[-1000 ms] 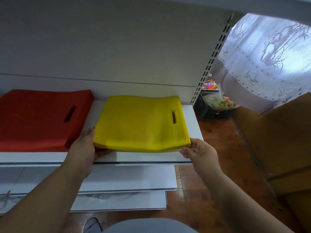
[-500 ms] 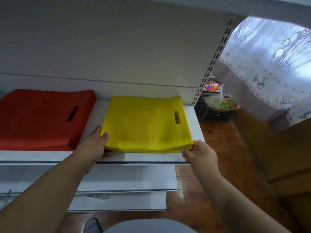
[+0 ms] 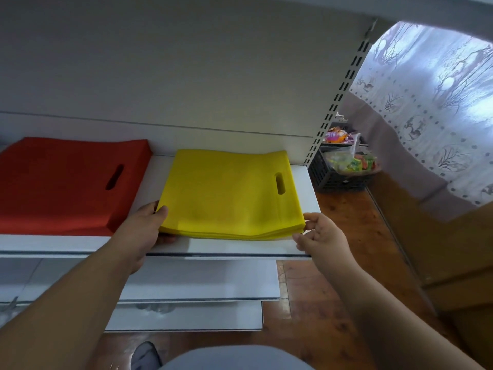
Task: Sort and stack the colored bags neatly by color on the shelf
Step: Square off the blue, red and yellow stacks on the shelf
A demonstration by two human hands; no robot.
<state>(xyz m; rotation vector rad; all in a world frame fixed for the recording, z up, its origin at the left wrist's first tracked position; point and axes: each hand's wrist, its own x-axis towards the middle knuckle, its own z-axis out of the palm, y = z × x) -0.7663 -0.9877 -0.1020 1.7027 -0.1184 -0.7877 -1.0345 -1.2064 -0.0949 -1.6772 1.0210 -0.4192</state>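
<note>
While the flat stack of yellow fabric bags with cut-out handles [image 3: 229, 193] lies on the white metal shelf [image 3: 240, 248], the left hand [image 3: 141, 231] pinches its near left corner, thumb on top. Right hand [image 3: 320, 233] touches the near right corner with loosely curled fingers; a stack of red fabric bags [image 3: 66, 182] lies apart to the left.

Left hand [image 3: 142, 231] gripping the near left corner of the yellow bag stack [image 3: 229, 194] on the white shelf [image 3: 240, 247], right hand [image 3: 321, 236] touching its near right corner, red bag stack [image 3: 66, 182] alongside.
</note>
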